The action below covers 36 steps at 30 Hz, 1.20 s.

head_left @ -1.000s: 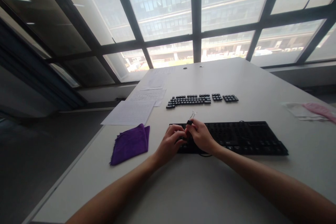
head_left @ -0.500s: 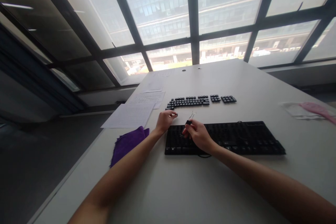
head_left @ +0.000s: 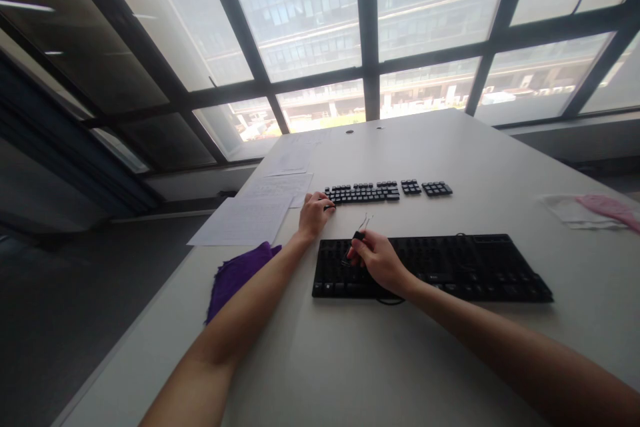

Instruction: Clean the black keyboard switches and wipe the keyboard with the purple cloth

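My left hand (head_left: 314, 215) is at the left end of the rows of loose black keycaps (head_left: 363, 195), its fingertips closed on a dark keycap (head_left: 329, 207) low against the table. Above the left part of the black keyboard (head_left: 465, 267), my right hand (head_left: 379, 259) grips a keycap puller (head_left: 359, 235) with a dark body. Two thin wire prongs point up and away from it. Many keys in the keyboard's upper rows look bare, while caps show along its bottom row.
A purple cloth (head_left: 240, 278) lies beside my left forearm. Printed sheets (head_left: 240, 220) cover the table's left edge. To the far right are a pink cloth (head_left: 607, 209) and a white cloth (head_left: 563, 209). Windows (head_left: 315, 20) rise behind the table (head_left: 425, 147).
My left hand has moved forward with the keycap, from near the keyboard's top left corner to the left end of the keycap rows. The right hand stays almost still with the puller.
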Available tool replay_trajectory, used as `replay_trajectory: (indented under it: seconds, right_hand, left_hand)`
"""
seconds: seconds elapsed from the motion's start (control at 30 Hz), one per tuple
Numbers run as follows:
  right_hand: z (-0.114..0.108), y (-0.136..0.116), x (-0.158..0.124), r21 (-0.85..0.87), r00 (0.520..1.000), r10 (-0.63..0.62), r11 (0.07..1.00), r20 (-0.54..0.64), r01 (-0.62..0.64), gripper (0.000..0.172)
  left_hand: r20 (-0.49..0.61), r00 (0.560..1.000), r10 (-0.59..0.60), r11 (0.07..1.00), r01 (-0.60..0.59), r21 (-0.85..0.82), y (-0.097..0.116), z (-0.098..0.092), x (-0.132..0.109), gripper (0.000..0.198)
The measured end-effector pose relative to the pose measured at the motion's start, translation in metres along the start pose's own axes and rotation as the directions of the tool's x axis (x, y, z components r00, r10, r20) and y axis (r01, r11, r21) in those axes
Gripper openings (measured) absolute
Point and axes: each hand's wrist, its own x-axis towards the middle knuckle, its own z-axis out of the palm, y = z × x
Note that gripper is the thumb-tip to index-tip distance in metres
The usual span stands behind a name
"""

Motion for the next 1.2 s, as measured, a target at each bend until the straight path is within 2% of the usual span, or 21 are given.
replay_trajectory:
  seconds: [0.2, 0.4, 0.57, 0.63, 0.77, 0.9, 1.0, 1.07, 1.2]
  right_hand:
    - [0.000, 0.000, 0.000, -0.003, 1.000, 0.006, 1.000, -0.002, -0.006, 0.020]
    - [0.000, -0.001, 0.001, 0.029, 1.000, 0.008, 1.000, -0.009, -0.008, 0.020]
    - [-0.006, -0.006, 0.002, 0.089, 0.996, 0.003, 0.996, -0.094, 0.006, 0.020]
    - [-0.009, -0.012, 0.000, 0.008, 0.994, -0.041, 0.999, -0.105, 0.042, 0.018]
    - [-0.011, -0.019, -0.007, -0.280, 0.990, -0.140, 0.950, 0.014, 0.138, 0.017]
    - [-0.010, -0.018, -0.010, -0.339, 0.987, -0.124, 0.929, 0.097, 0.150, 0.015]
    - [-0.009, -0.018, -0.010, -0.359, 0.980, -0.131, 0.917, 0.148, 0.177, 0.018]
    - [-0.009, -0.020, -0.014, -0.388, 0.961, -0.172, 0.888, 0.218, 0.247, 0.019]
    - [-0.011, -0.023, -0.025, -0.503, 0.895, -0.264, 0.753, 0.359, 0.424, 0.016]
  left_hand:
    - [-0.025, 0.999, -0.024, 1.000, 0.024, -0.011, -0.002, 0.005, -0.001, 0.010]
    - [-0.063, 0.997, -0.045, 0.998, 0.043, -0.034, -0.002, 0.003, -0.001, 0.023]
    - [-0.117, 0.990, -0.082, 0.994, 0.074, -0.077, 0.007, -0.018, 0.001, 0.020]
    - [-0.110, 0.990, -0.085, 0.987, 0.069, -0.147, 0.020, -0.032, -0.007, 0.018]
    - [0.025, 0.999, -0.025, 0.953, 0.031, -0.302, 0.062, -0.061, -0.047, 0.019]
    - [0.211, 0.977, 0.027, 0.881, 0.077, -0.467, 0.098, -0.073, -0.095, 0.017]
    - [0.243, 0.968, 0.060, 0.857, 0.075, -0.509, 0.107, -0.069, -0.112, 0.014]
    - [0.227, 0.972, 0.062, 0.857, 0.065, -0.511, 0.107, -0.066, -0.114, 0.013]
    - [0.226, 0.972, 0.070, 0.841, 0.064, -0.537, 0.104, -0.070, -0.111, 0.016]
